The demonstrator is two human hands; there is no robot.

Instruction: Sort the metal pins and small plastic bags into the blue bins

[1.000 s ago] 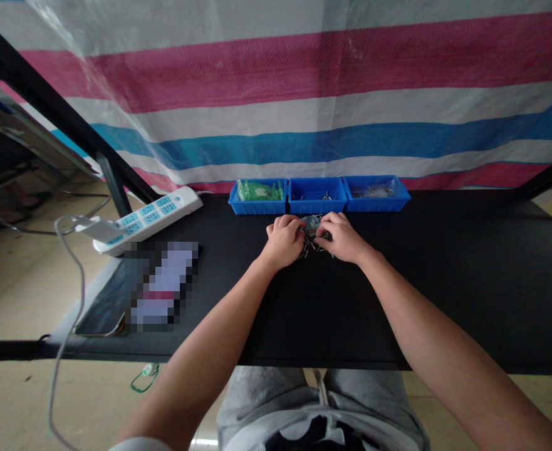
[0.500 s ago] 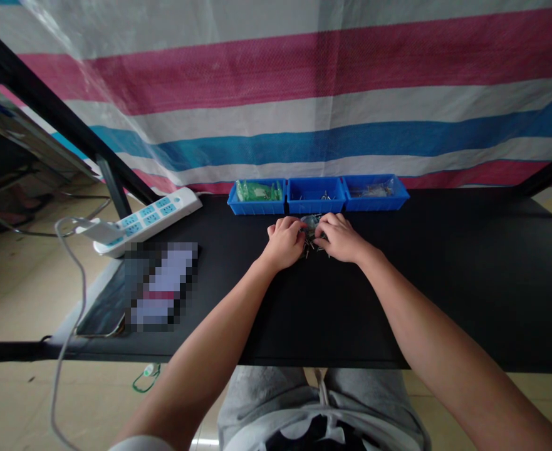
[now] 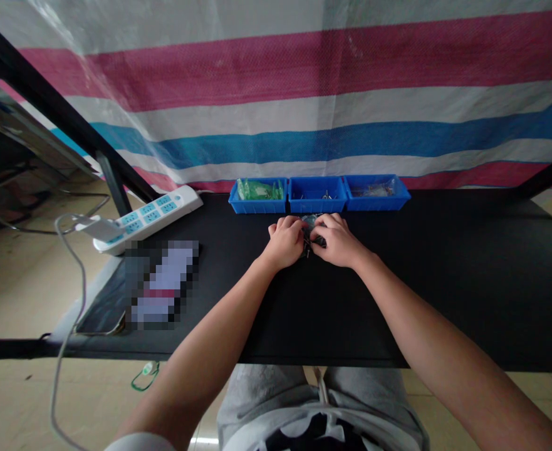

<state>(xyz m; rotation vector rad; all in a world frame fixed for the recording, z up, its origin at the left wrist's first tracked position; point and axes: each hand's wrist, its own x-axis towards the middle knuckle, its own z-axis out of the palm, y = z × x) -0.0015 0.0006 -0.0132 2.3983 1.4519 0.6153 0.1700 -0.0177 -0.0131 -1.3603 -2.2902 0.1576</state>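
My left hand (image 3: 286, 243) is at the mid-back of the black table, its fingers curled against the left side of a small heap of metal screws (image 3: 307, 250). From the other side my right hand (image 3: 336, 241) reaches over the heap, thumb and fingers drawn together. What either hand grips is hidden behind the fingers. A crumpled clear plastic piece (image 3: 309, 220), perhaps a bag, shows between the two hands. Just behind them stands the middle blue bin (image 3: 317, 205), with a few metal screws (image 3: 326, 195) inside.
The left blue bin (image 3: 258, 207) holds a green packet (image 3: 259, 189); the right blue bin (image 3: 379, 203) holds clear bags of small parts (image 3: 375, 189). A white power strip (image 3: 148, 220) with a plugged-in charger, a dark phone-like slab (image 3: 101, 300) and a blurred-out object (image 3: 165, 282) lie left.
My right hand has shifted slightly left over the heap, and its fingers have drawn closer together. Fewer loose screws show beneath it. My left hand stays nearly in place.
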